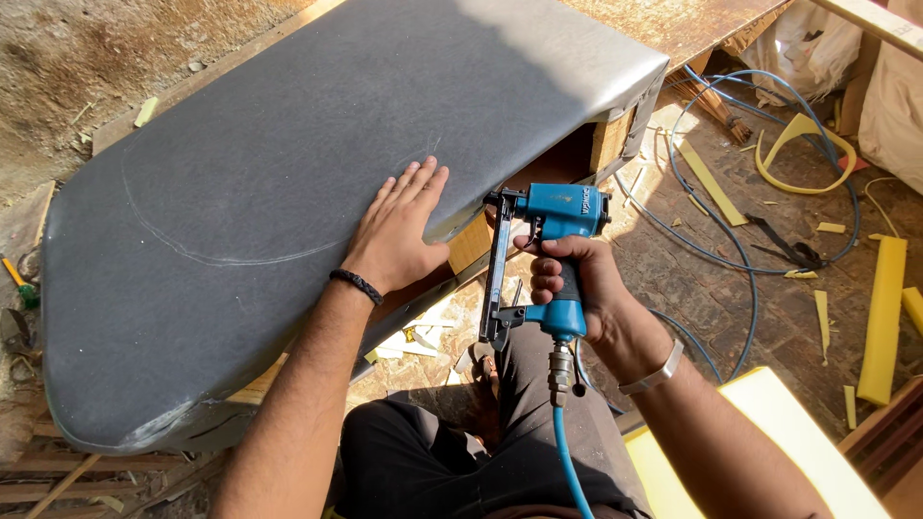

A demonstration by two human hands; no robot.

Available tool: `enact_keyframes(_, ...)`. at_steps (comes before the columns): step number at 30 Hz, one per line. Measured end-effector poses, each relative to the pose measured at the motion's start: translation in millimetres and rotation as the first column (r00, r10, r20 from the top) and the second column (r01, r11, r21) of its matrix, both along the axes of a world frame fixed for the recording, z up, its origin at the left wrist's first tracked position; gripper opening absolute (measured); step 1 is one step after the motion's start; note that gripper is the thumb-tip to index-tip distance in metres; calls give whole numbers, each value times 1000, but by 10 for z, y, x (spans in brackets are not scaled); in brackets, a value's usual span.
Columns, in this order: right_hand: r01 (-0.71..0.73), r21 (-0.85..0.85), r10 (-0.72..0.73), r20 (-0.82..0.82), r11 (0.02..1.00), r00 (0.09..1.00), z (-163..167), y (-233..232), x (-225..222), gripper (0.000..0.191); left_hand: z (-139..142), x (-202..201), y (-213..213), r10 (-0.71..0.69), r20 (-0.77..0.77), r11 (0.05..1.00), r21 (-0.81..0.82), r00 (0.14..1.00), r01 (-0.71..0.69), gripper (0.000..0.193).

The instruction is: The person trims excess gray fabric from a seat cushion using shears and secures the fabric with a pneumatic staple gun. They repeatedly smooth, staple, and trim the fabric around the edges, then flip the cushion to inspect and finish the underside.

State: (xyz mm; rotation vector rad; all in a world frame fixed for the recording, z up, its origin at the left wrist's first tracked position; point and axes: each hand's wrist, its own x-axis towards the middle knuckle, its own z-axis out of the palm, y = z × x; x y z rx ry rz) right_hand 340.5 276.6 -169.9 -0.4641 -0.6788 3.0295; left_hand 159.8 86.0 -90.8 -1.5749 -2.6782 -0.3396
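- A large padded panel (pixel 288 192), covered in dark grey sheet material, is seen lying tilted across the left and middle of the view, over wooden slats at the lower left.
- A thin curved line is seen marked on the grey covering, to the left of the hand.
- The left hand (pixel 399 231) is laid flat on the grey covering near its lower right edge, palm down, with the fingers straight and held close together; nothing is gripped by it.
- A dark braided band (pixel 357 285) is worn on the left wrist.
- A blue pneumatic staple gun (pixel 543 269) is held just beside that edge of the panel, to the right of the left hand.
- The right hand (pixel 577 288) is wrapped round the gun's handle, its fingers curled tight about the grip; whether the trigger is pressed cannot be told.
- The gun's long black magazine is seen standing nearly upright, close against the folded edge of the covering, where a bare wooden frame (pixel 471 245) shows beneath.
- A blue air hose (pixel 567 461) is coupled to the bottom of the handle through a metal fitting and hangs down past the person's dark trousers.
- A silver band (pixel 654 370) is worn on the right wrist.
- More blue hose (pixel 731 259) is looped over the floor at the right, among yellow foam offcuts (pixel 883 317) and scraps.
- A pale yellow foam slab (pixel 769 442) lies at the lower right, beside the right forearm.
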Motion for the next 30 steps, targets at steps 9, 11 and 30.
enact_keyframes(9,36,-105,-45,-80,994,996,-107,-106,63,38,352,-20,-687,302,-30,949,-87,953,-304,63)
enact_keyframes(11,-41,-349,-30,-197,936,980,-265,-385,67,41,284,3,-1057,284,-112,954,-67,952,-292,62)
enact_keyframes(30,-268,-833,-62,-337,484,939,-728,-1995,-387,12,-70,-37,-1372,92,-347,959,-221,933,-177,83)
